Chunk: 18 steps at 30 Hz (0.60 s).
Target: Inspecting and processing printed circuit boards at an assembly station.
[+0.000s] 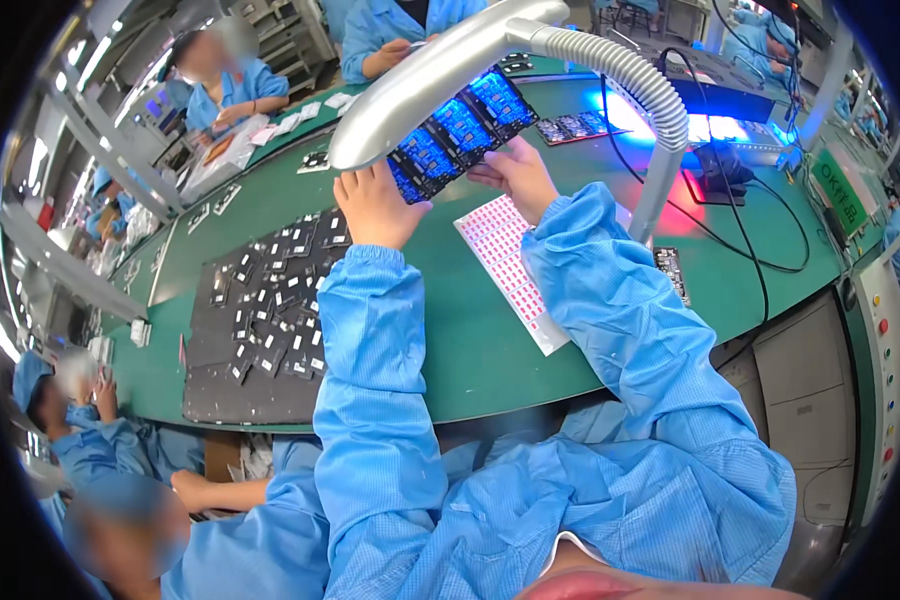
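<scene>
A dark circuit board panel (462,130), lit bright blue, is held up and tilted beneath the silver lamp head (420,88). At its left end, my left hand (378,205) grips the lower edge, thumb toward the board. My right hand (522,178) pinches the panel's lower right edge between thumb and fingers. The lamp head hides the upper left of the panel. Below my right hand, a white sheet with rows of red labels (505,262) lies on the green table, partly covered by my right sleeve.
Many small black modules with white labels (270,300) lie on a black mat (260,395) at left. The lamp's ribbed gooseneck (660,100) rises at right, near black cables (760,240) and a bright blue light (720,128). Co-workers in blue sit across the table and at my left.
</scene>
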Available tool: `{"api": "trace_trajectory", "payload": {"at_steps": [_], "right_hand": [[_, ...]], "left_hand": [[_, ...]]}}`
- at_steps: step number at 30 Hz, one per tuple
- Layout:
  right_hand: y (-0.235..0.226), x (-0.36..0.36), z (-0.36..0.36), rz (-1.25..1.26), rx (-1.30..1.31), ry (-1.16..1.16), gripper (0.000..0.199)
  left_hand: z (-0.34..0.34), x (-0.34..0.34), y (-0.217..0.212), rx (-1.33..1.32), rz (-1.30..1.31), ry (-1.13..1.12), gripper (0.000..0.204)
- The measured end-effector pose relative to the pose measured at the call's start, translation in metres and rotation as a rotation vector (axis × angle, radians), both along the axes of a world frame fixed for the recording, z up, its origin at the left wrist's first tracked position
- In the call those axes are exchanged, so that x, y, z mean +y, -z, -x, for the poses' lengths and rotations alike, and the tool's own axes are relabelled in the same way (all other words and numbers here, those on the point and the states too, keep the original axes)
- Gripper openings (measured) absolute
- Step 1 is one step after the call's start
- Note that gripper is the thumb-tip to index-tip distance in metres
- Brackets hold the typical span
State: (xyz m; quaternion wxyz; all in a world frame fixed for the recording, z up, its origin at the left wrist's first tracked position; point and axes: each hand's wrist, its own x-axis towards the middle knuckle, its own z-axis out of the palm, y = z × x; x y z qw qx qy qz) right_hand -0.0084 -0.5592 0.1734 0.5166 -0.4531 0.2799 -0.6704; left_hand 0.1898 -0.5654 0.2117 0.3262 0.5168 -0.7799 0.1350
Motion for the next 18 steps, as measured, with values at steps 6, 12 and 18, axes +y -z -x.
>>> {"api": "trace_trajectory", "payload": {"at_steps": [6, 12, 18], "right_hand": [[0.001, 0.003, 0.021, -0.033, -0.259, 0.105, 0.03], [-0.004, 0.012, 0.036, -0.022, -0.34, 0.241, 0.03], [-0.004, 0.011, 0.032, -0.039, -0.345, 0.236, 0.028]], "left_hand": [[0.024, -0.02, 0.014, 0.161, 0.144, 0.223, 0.097], [0.02, -0.038, 0.023, 0.794, -0.419, 0.606, 0.083], [0.041, -0.03, 0.018, 1.227, -0.7, 0.958, 0.081]]}}
